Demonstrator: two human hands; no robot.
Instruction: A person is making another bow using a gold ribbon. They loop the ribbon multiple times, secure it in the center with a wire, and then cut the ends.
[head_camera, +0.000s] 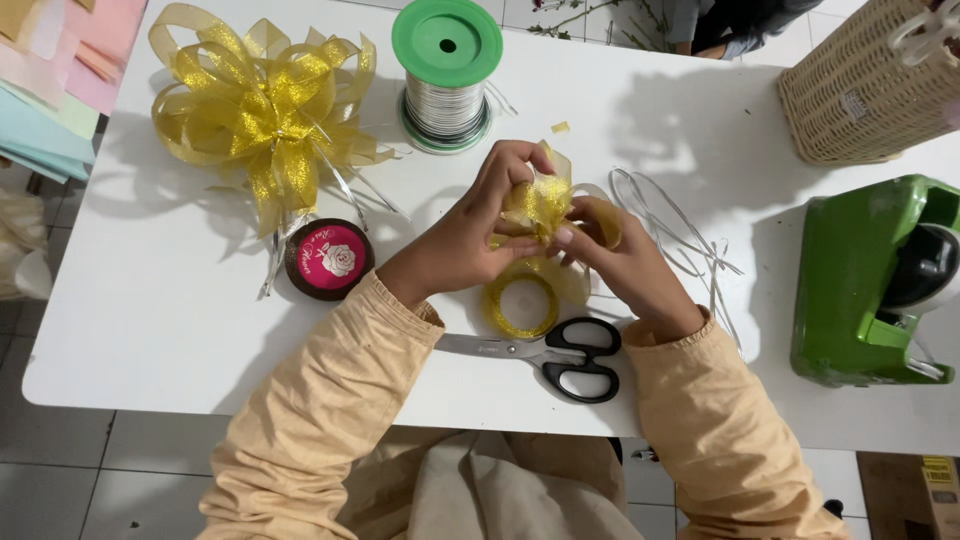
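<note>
The black-handled scissors (560, 357) lie closed on the white table (180, 330) at its near edge, between the two sleeved forearms, and serve here as the reference point. Just beyond the scissors, a small coil of gold ribbon (521, 305) lies flat on the table. Directly above that coil, the left hand (470, 235) and the right hand (620, 262) meet around a half-formed gold ribbon bow (540, 203), held clear of the table. The left hand grasps the gathered loops between thumb and fingers; the right hand pinches the bow from the opposite side, fingertips closed on the fabric. Risk assessment: the ribbon is sheer, glossy and springy, so a slackened pinch would probably let the loops spread and the gather unravel. Right of the scissors, loose lengths of thin silver wire (680, 235) lie looped and could snag the trailing ribbon. Left of the scissors sits a round ribbon roll with a pink label (329, 259). Farther off stand a green-capped spool of silver wire (446, 80) and a finished gold bow (260, 115) with full, crisp loops.
</note>
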